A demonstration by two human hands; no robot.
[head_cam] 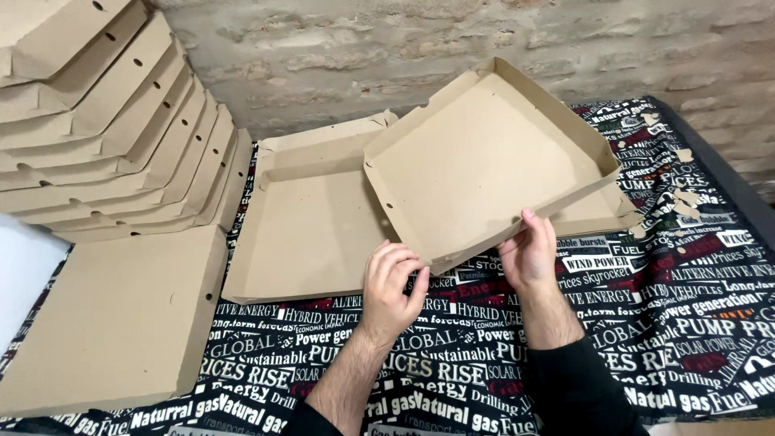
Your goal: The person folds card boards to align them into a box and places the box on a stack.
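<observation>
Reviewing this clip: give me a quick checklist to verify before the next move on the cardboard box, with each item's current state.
1. Left hand grips the near edge of the raised box half: ok.
2. Right hand holds the same edge: ok.
3. Raised half's side walls folded up: ok.
4. Flat box half lies on the printed tablecloth: ok.
5. Corner tabs locked: cannot tell.
6. Finished box and stack of boxes stay apart from the hands: ok.

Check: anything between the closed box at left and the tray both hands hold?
Head view: between closed box and held tray, a flat open box lies on the printed cloth.
</observation>
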